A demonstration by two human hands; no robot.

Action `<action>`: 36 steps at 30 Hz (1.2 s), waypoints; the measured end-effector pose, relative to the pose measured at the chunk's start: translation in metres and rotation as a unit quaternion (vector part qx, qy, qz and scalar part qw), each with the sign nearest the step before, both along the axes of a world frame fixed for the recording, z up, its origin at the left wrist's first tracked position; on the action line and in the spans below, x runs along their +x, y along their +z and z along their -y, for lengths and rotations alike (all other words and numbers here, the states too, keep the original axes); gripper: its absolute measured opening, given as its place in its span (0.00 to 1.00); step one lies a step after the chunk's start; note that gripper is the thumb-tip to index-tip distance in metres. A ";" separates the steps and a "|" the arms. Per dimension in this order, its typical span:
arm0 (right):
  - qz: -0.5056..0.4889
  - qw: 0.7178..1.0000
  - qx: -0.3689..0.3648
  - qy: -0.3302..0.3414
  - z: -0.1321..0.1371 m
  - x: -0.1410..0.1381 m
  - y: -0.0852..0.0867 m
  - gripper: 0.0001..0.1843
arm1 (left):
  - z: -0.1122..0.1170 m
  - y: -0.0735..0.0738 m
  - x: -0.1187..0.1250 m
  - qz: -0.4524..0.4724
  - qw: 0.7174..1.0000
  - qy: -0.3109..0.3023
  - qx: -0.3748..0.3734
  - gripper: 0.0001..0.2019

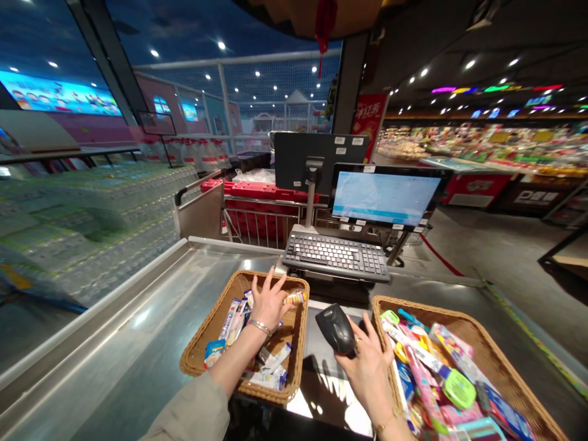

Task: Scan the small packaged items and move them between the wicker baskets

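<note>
My left hand (pixel 269 301) reaches into the left wicker basket (pixel 198 352), fingers spread, with a small orange and yellow packet (pixel 296 298) at its fingertips. Whether it grips the packet I cannot tell. A bracelet circles that wrist. My right hand (pixel 367 361) holds a black barcode scanner (pixel 337 329) between the two baskets, thumb and fingers wrapped round its handle. The right wicker basket (pixel 482 334) is piled with several colourful packaged goods.
A keyboard (pixel 336 255) and a lit till screen (pixel 384 198) stand behind the baskets on the steel checkout counter (pixel 138 343). A second monitor's back (pixel 316 160), a metal rail and red crates lie beyond. Stacked bottled water fills the left.
</note>
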State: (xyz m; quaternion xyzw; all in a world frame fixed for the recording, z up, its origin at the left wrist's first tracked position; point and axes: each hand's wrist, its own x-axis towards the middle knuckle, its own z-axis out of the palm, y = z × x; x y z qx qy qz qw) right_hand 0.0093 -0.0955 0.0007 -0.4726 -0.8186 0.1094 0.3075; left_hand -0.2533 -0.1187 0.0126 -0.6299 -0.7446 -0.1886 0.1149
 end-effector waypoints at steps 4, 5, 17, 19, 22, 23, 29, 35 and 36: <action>0.002 1.000 -0.015 0.009 0.001 0.000 0.003 0.08 | -0.002 -0.001 0.005 0.002 1.000 -0.007 0.005 0.05; 0.004 1.000 -0.019 0.012 0.001 0.000 0.003 0.08 | -0.002 -0.001 0.006 0.003 1.000 -0.009 0.007 0.05; 0.005 0.999 -0.030 0.026 0.003 0.001 0.010 0.11 | -0.005 0.004 0.015 0.004 1.000 -0.023 0.008 0.03; 0.005 0.999 -0.029 0.025 0.003 0.001 0.010 0.11 | -0.005 0.003 0.015 0.002 1.000 -0.023 0.010 0.03; 0.003 0.999 -0.029 0.024 0.004 0.001 0.010 0.12 | -0.005 0.003 0.016 0.001 1.000 -0.027 0.013 0.03; 0.003 0.999 -0.031 0.025 0.004 0.000 0.010 0.12 | -0.005 0.003 0.016 0.001 1.000 -0.028 0.012 0.03; 0.012 0.998 -0.046 0.029 0.006 0.001 0.009 0.12 | -0.004 0.005 0.016 0.002 1.000 -0.028 0.004 0.03; 0.013 0.999 -0.038 0.032 0.007 0.001 0.007 0.14 | -0.005 0.003 0.016 -0.002 0.999 -0.033 0.012 0.03; 0.012 0.999 -0.040 0.032 0.007 0.001 0.007 0.14 | -0.005 0.003 0.016 -0.002 0.999 -0.033 0.011 0.03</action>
